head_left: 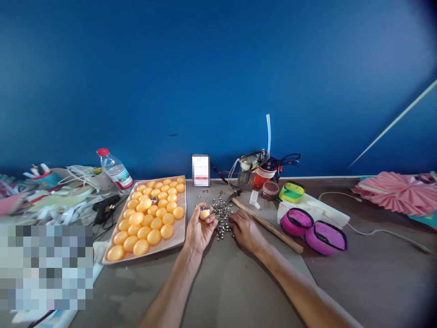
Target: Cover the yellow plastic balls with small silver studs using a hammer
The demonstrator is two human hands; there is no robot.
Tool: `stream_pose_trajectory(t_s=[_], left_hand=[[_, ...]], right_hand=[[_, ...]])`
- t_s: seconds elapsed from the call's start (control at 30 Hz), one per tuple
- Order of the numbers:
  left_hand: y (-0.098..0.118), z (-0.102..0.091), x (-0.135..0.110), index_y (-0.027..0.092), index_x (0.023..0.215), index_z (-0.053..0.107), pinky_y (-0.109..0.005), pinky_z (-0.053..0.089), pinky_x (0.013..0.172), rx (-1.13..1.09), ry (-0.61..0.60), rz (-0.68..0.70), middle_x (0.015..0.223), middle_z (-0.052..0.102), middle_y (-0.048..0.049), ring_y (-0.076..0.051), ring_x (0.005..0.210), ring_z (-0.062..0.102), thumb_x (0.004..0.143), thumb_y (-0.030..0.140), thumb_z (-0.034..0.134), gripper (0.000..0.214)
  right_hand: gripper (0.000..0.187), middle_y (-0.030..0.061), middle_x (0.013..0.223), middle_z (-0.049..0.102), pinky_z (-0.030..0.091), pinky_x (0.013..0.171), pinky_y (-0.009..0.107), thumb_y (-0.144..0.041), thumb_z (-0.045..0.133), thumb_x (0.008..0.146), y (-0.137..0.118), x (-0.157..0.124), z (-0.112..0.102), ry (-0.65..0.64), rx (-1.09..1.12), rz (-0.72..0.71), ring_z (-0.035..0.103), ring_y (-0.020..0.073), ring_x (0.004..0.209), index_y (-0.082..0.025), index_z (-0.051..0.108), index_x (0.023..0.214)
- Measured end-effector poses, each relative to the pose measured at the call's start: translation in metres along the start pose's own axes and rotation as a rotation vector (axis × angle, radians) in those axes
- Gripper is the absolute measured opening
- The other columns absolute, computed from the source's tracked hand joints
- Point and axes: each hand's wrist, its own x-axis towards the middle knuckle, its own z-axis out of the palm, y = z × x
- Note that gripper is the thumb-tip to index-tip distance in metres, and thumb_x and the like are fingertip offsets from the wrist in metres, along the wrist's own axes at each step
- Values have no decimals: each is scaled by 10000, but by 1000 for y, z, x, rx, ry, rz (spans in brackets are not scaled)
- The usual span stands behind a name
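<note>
Raised in my left hand (200, 230) is an orange ping-pong-like ball (205, 213), gripped between thumb and fingers, with small shiny blue-silver bits on its upper side. My right hand (244, 228) rests at the right edge of a pile of small silver metal beads (222, 218). Its fingers curl down together at the beads, and whatever the fingertips pinch is hidden. Left of my hands, a shallow white tray (143, 255) carries many similar orange balls (153, 237); one of them shows silver bits on top.
A hammer with a wooden handle (269, 226) lies beyond my right hand. Farther right are magenta fabric pouches (326, 237) and a yellow-green one (292, 191). A phone-like screen (200, 171) stands against the blue wall. Behind the tray leans a plastic bottle (118, 171); a black glue gun (104, 207) lies nearby.
</note>
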Motion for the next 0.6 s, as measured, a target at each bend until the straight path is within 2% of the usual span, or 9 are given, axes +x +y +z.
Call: stream_pose_trajectory(t_s=[0.13, 0.27, 0.43, 0.6], left_hand=[[-1, 1, -1, 185, 921, 588, -208, 406, 550, -36, -34, -16, 831, 595, -45, -64, 556, 454, 820, 333, 567, 180], [0, 2, -2, 144, 943, 603, -277, 470, 644, -74, -54, -74, 880, 619, -111, -146, 707, 565, 821, 412, 535, 303], [1, 0, 1, 137, 987, 601, -344, 495, 789, -103, -20, -60, 958, 629, -140, -210, 900, 608, 833, 308, 517, 245], [0, -1, 2, 148, 1050, 578, -361, 480, 860, -72, -24, -87, 977, 639, -133, -229, 1005, 598, 834, 196, 508, 232]], right_hand=[[168, 66, 866, 560, 453, 760, 345, -120, 497, 814, -1, 0, -3, -11, 5, 10, 544, 198, 826, -186, 591, 936], [131, 64, 865, 567, 447, 740, 337, -158, 534, 808, -3, 1, -6, -33, -29, 5, 550, 199, 811, -192, 605, 914], [144, 70, 878, 581, 431, 738, 348, -203, 607, 767, -5, 0, -7, -62, -103, -32, 558, 212, 792, -207, 612, 910], [120, 57, 824, 584, 424, 724, 330, -137, 530, 803, 0, -1, -3, -62, -69, -23, 566, 196, 771, -207, 618, 841]])
